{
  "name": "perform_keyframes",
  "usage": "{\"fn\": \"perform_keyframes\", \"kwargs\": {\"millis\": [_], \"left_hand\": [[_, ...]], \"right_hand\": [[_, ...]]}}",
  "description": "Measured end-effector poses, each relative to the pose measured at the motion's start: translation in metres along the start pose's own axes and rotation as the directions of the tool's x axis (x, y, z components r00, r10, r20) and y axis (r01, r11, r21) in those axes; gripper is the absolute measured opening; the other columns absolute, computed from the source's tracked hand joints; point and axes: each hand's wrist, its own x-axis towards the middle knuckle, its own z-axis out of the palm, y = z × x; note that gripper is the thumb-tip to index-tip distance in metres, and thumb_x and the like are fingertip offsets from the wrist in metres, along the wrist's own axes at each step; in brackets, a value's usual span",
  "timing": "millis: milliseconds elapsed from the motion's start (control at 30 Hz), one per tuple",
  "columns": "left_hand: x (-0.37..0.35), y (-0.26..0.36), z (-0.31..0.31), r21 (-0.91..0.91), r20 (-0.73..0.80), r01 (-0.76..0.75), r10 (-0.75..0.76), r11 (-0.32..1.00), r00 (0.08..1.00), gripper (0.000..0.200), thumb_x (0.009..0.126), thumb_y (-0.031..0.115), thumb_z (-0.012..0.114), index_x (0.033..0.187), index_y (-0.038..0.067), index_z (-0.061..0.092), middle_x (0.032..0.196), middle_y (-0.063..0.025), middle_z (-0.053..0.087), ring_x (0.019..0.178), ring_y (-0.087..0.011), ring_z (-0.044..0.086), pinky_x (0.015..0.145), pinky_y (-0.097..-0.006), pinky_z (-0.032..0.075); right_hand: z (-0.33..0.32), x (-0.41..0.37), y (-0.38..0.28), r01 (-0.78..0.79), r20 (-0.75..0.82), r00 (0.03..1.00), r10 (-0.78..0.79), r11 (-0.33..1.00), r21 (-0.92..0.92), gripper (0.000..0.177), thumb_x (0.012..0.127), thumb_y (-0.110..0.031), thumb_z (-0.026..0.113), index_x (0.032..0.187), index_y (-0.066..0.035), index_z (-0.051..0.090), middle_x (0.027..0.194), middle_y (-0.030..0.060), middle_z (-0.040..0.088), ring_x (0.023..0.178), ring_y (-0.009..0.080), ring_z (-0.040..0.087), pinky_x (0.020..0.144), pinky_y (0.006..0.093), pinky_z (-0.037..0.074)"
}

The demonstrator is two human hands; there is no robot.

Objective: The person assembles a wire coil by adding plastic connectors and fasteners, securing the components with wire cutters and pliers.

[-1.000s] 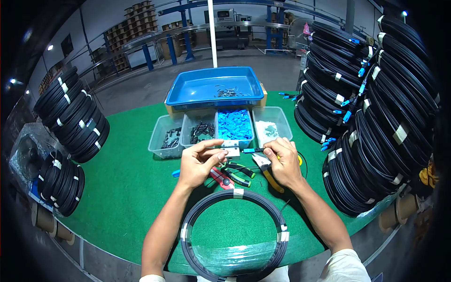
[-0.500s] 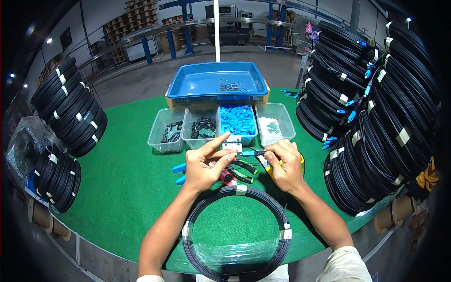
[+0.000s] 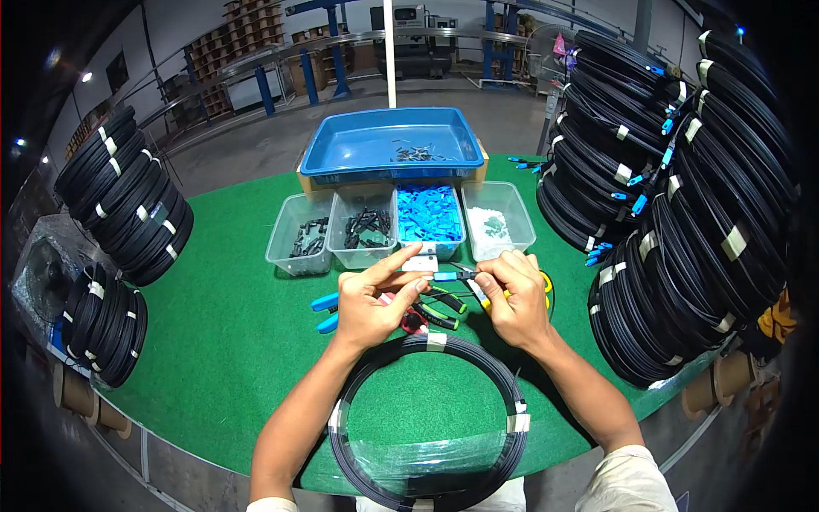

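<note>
Above the table's middle, a blue fiber-optic connector (image 3: 445,276) with a black boot lies level between my hands. My right hand (image 3: 517,299) is closed, thumb and fingers pinching the black boot at the connector's right end. My left hand (image 3: 374,300) has its index finger raised, while thumb and middle finger come together at the connector's left tip; whatever is between them is hidden. Below lies a taped black cable coil (image 3: 343,427). Partly behind my hands are black-green pliers (image 3: 439,321), a blue-handled tool (image 3: 326,313) and yellow-handled scissors (image 3: 547,290).
Clear bins hold black parts (image 3: 368,229), blue connectors (image 3: 428,213) and white pieces (image 3: 489,227). Behind them stands a blue tray (image 3: 341,154) with small scraps. Tall black cable coils (image 3: 618,154) crowd the right side; more coils (image 3: 128,196) stand at left on the green tabletop (image 3: 222,341).
The blue connector has shifted slightly left, so its tip now meets my left fingertips. Otherwise my hands keep nearly the same pose, and the view has tilted a little.
</note>
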Motion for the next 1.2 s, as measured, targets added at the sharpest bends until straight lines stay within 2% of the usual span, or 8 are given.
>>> {"fn": "perform_keyframes", "kwargs": {"millis": [233,333,600,733,800,900,1000,1200], "left_hand": [[-0.001,0.002,0.001,0.052,-0.019,-0.002,0.003,0.999,1.0,0.038,0.086,-0.004,0.068,0.123,-0.005,0.062,0.095,-0.0182,0.074,0.082,-0.0187,0.073,0.075,-0.0296,0.06],[-0.003,-0.001,0.002,0.032,-0.036,0.007,-0.006,0.999,0.999,0.038,0.085,-0.002,0.067,0.123,-0.001,0.064,0.096,-0.0162,0.074,0.08,-0.0175,0.074,0.071,-0.0269,0.059],[-0.005,0.001,0.003,-0.018,-0.032,0.07,-0.071,0.997,0.997,0.031,0.087,-0.005,0.067,0.118,-0.006,0.065,0.093,-0.0169,0.074,0.08,-0.0181,0.073,0.072,-0.027,0.06],[-0.005,0.003,0.004,-0.025,-0.041,0.102,-0.103,0.994,0.994,0.027,0.087,-0.005,0.067,0.114,-0.007,0.067,0.092,-0.0173,0.074,0.08,-0.0186,0.073,0.072,-0.0271,0.06],[-0.006,0.003,0.003,0.088,-0.009,0.017,-0.016,0.996,1.0,0.021,0.086,-0.007,0.067,0.107,-0.007,0.07,0.092,-0.0174,0.074,0.08,-0.0191,0.073,0.072,-0.0272,0.06],[-0.006,-0.006,0.0,0.145,0.018,-0.086,0.085,0.986,0.996,0.018,0.084,-0.008,0.066,0.101,-0.007,0.072,0.09,-0.0171,0.074,0.079,-0.0193,0.074,0.072,-0.0267,0.06],[-0.006,-0.006,0.0,0.168,-0.015,-0.108,0.112,0.98,0.994,0.019,0.08,-0.004,0.069,0.098,-0.002,0.074,0.085,-0.0132,0.075,0.075,-0.0168,0.074,0.065,-0.0248,0.059],[-0.012,-0.002,0.004,0.182,0.002,-0.038,0.038,0.982,0.999,0.018,0.083,-0.006,0.067,0.099,-0.006,0.074,0.082,-0.0142,0.075,0.075,-0.0169,0.074,0.067,-0.0248,0.059]], "right_hand": [[-0.001,0.0,-0.002,0.048,-0.015,0.999,-0.049,0.998,-0.046,0.008,0.083,-0.011,0.068,0.083,-0.002,0.066,0.07,0.008,0.055,0.069,0.0259,0.052,0.068,0.0376,0.034],[0.0,0.0,-0.002,0.053,-0.012,0.998,-0.054,0.997,-0.053,0.008,0.082,-0.01,0.068,0.083,-0.002,0.066,0.07,0.0081,0.055,0.069,0.0259,0.052,0.068,0.0379,0.034],[0.004,-0.003,0.0,0.037,-0.01,0.999,-0.037,0.999,-0.02,0.009,0.081,-0.01,0.069,0.084,-0.002,0.066,0.069,0.0079,0.055,0.068,0.0258,0.052,0.069,0.0382,0.035],[0.0,-0.001,-0.002,0.094,0.005,0.996,-0.094,0.991,-0.095,0.009,0.079,-0.01,0.07,0.083,-0.003,0.066,0.07,0.0072,0.054,0.068,0.0255,0.052,0.067,0.0383,0.034],[-0.002,0.0,-0.002,0.112,0.014,0.994,-0.111,0.987,-0.114,0.009,0.079,-0.01,0.07,0.083,-0.003,0.066,0.07,0.0069,0.055,0.068,0.0254,0.052,0.067,0.0385,0.034],[-0.002,0.0,-0.002,0.168,0.033,0.986,-0.165,0.969,-0.182,0.009,0.078,-0.01,0.07,0.082,-0.004,0.066,0.071,0.0066,0.055,0.067,0.0253,0.052,0.066,0.0388,0.034],[0.0,-0.002,-0.004,0.154,0.026,0.988,-0.152,0.974,-0.164,0.009,0.078,-0.01,0.07,0.083,-0.004,0.066,0.071,0.0066,0.055,0.067,0.0253,0.052,0.066,0.0387,0.034],[0.004,-0.006,0.001,0.121,0.047,0.992,-0.116,0.985,-0.125,0.01,0.078,-0.011,0.071,0.082,-0.004,0.066,0.07,0.0071,0.054,0.067,0.0255,0.052,0.065,0.0391,0.034]]}}
